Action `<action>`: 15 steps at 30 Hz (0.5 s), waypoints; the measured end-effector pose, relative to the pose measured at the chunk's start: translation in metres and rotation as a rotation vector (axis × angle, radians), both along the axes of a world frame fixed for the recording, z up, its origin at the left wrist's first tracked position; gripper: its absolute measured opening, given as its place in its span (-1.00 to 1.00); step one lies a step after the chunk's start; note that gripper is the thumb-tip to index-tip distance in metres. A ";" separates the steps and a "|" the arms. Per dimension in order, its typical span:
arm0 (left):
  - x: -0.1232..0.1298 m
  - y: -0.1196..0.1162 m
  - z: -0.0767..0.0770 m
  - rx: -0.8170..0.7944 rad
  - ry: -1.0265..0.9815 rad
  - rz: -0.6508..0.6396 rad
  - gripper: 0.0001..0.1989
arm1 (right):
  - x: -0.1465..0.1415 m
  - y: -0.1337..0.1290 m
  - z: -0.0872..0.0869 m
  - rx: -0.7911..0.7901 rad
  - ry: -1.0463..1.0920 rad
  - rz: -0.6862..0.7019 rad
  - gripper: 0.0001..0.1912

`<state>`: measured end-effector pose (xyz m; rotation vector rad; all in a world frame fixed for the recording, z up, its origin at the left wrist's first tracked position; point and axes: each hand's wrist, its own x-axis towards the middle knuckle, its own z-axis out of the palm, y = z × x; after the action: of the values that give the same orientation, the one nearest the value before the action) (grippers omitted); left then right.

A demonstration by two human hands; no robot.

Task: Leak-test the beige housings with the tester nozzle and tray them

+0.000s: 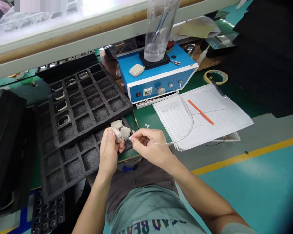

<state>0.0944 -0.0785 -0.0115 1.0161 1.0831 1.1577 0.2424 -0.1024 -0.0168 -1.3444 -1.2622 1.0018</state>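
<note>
A small cream-coloured case (117,135) is held upright between the thumb and fingers of my left hand (108,146). My right hand (151,143) pinches the fitting at the end of a clear tube (190,125), its thin tip pointing at the case's side, at or very near it. The tube loops back to the front of a blue box (161,76). Just beyond my hands, two more cream cases (125,132) lie on the lower black foam tray (74,170). Another pale case (136,70) rests on top of the blue box.
An upper foam tray (88,97) holds several framed pieces. Paper sheets (205,130) with an orange stick (200,112) lie at the right, near a tape roll (215,77). A clear cylinder (158,35) stands on the box, and a shelf edge (88,27) crosses above.
</note>
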 end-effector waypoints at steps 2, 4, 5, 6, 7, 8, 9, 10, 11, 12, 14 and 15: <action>0.002 -0.002 -0.002 0.009 -0.025 0.007 -0.65 | -0.002 0.001 0.003 0.011 -0.020 0.018 -0.87; 0.002 -0.004 -0.004 0.018 -0.031 0.010 -0.66 | -0.003 0.001 0.005 0.011 -0.032 0.025 -0.86; 0.001 -0.004 -0.005 0.024 -0.030 0.010 -0.66 | -0.002 0.001 0.006 0.009 -0.040 0.025 -0.86; 0.001 -0.005 -0.006 0.028 -0.027 0.009 -0.66 | -0.002 0.001 0.006 0.007 -0.052 0.024 -0.86; 0.000 -0.005 -0.007 0.032 -0.021 0.007 -0.66 | -0.002 0.001 0.007 0.006 -0.067 0.025 -0.86; 0.001 -0.006 -0.007 0.037 -0.011 0.005 -0.66 | -0.002 0.001 0.007 0.007 -0.084 0.029 -0.85; 0.001 -0.007 -0.007 0.044 0.004 0.003 -0.66 | -0.002 0.001 0.007 0.010 -0.105 0.033 -0.84; 0.002 -0.008 -0.007 0.052 0.025 0.000 -0.67 | -0.002 0.001 0.008 0.013 -0.129 0.032 -0.83; 0.004 -0.009 -0.006 0.066 0.055 0.002 -0.67 | -0.002 0.001 0.008 0.016 -0.152 0.029 -0.83; 0.005 -0.010 -0.005 0.085 0.091 0.010 -0.68 | -0.002 0.001 0.008 0.017 -0.172 0.022 -0.83; 0.007 -0.013 -0.004 0.131 0.159 0.042 -0.70 | -0.001 0.001 0.008 0.022 -0.182 0.020 -0.84; 0.007 -0.014 -0.003 0.147 0.178 0.057 -0.70 | -0.001 0.001 0.008 0.021 -0.162 0.039 -0.84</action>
<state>0.1019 -0.0923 -0.0148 1.2283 1.1870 1.2238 0.2419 -0.1013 -0.0087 -1.4120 -1.4210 0.9187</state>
